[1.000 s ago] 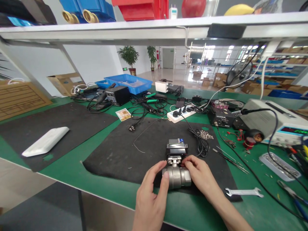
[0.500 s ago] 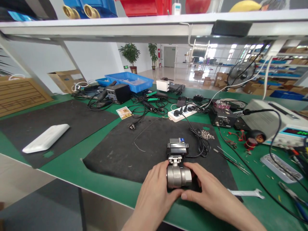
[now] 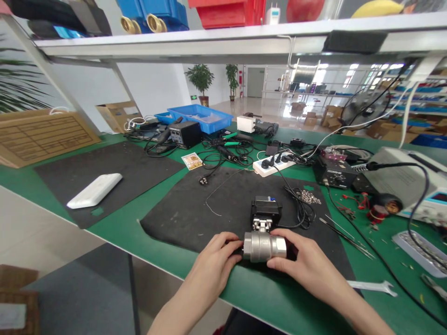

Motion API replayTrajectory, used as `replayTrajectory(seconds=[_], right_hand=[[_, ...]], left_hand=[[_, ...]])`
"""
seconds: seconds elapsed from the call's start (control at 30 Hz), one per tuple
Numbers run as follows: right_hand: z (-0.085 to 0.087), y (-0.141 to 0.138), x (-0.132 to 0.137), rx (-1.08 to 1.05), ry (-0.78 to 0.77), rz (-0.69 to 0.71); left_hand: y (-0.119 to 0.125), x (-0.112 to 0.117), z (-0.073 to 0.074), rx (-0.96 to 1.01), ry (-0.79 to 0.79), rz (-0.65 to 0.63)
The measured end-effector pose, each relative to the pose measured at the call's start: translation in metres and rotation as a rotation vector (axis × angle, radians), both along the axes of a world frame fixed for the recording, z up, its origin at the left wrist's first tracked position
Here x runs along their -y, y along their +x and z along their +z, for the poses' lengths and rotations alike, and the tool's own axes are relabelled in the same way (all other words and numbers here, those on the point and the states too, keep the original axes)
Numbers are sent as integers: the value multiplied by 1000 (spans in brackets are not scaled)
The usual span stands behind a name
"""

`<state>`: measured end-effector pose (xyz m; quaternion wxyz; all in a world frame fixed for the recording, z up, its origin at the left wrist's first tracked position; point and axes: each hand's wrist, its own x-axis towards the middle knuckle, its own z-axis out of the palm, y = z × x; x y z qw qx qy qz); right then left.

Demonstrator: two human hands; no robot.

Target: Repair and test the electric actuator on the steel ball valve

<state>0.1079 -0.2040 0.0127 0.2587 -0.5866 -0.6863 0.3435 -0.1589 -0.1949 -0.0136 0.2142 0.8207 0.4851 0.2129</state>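
A steel ball valve [image 3: 261, 247] with a black motorised actuator [image 3: 266, 210] on top stands upright at the front edge of the black mat. My right hand [image 3: 307, 258] grips the valve's right end, thumb in front and fingers behind. At the left end, my left hand [image 3: 218, 256] has its fingers and thumb curled in against the valve's port; the contact at the fingertips is partly hidden. A black cable [image 3: 300, 214] runs from the actuator and lies coiled to its right.
An open-end wrench [image 3: 375, 287], tweezers [image 3: 345, 237] and small metal nuts [image 3: 309, 197] lie on the right. Farther back are a power strip [image 3: 274, 164], a soldering station [image 3: 333, 172] and a blue tray [image 3: 200, 118]. A white oblong object [image 3: 94, 190] lies left. A shelf [image 3: 209, 51] spans overhead.
My left hand has drawn back leftward from the valve's front to its left end, uncovering that end. My right hand stays on the right end. The view has turned slightly left.
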Motion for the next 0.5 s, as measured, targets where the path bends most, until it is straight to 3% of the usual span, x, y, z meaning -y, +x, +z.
replayTrajectory(seconds=[0.3,0.5], right_hand=[[-2,4,-12,-188,-109,-18],[19,2,-36,-476,-119,-48]], left_hand=[[5,-29,18,-88,-35,-57],[8,-42,28,-86,-120,-129]])
